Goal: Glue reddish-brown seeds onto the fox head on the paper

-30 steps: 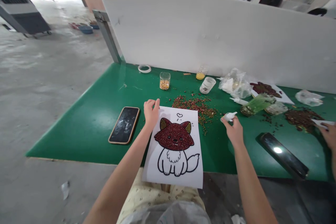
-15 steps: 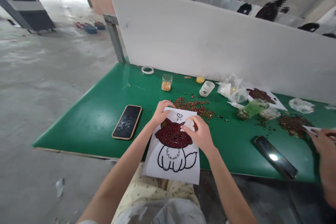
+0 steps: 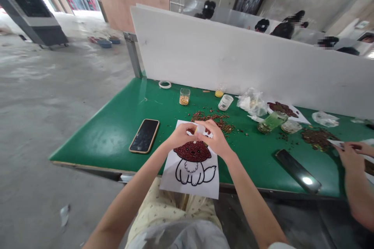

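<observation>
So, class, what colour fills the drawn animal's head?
The drawn animal's head is dark red, seen best in the head camera's view.

I wear pale cream-yellow cloth trousers (image 3: 152, 206) with small dark print and a creased light-grey top (image 3: 178, 235), a whitish sleeve edge (image 3: 281, 246) on my right arm (image 3: 248, 194); left hand (image 3: 181, 135) and right hand (image 3: 217, 137) are bare
</observation>
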{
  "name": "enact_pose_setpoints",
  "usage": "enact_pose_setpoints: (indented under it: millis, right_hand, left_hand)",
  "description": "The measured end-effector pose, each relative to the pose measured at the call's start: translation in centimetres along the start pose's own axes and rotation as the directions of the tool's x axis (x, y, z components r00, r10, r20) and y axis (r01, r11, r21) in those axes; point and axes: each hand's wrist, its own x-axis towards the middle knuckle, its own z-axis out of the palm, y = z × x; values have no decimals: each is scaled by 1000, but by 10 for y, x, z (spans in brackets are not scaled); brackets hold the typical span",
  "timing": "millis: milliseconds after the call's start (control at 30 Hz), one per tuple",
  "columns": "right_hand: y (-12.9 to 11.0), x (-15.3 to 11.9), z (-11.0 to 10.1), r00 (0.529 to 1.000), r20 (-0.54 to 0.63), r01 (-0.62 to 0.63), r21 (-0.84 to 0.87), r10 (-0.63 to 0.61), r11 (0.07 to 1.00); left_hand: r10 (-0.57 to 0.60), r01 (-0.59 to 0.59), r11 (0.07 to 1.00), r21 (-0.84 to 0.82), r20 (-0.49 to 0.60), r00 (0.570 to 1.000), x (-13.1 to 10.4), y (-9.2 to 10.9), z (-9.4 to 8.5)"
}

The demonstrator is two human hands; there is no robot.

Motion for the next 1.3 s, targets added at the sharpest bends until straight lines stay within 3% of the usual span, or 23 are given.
enact_pose_setpoints:
  millis: [100,200,367,700,967,1300]
  right_hand:
    - [8,-9,5,997,74,8,129,-18,992]
    - [19,-20,17,986,167,-72,339,15,938]
    - [30,-33,33,978,193,-172,557,75,813]
    - [23,-43,43,967,102,-252,546,235,799]
    - [27,-42,46,957,76,-269,583,278,766]
    - [30,-43,49,954,24,-253,601,300,758]
  left_hand:
    - [3,1,998,64,-73,997,-5,1,6]
    - [5,5,995,99,-109,994,-12,2,15]
    - [-37,43,996,73,-85,996,-19,-4,25]
    - [-79,78,997,-12,-87,993,-24,-24,32]
    - [-103,106,994,11,-146,984,-23,-24,35]
    - [-128,121,991,-57,-129,983,-22,-30,37]
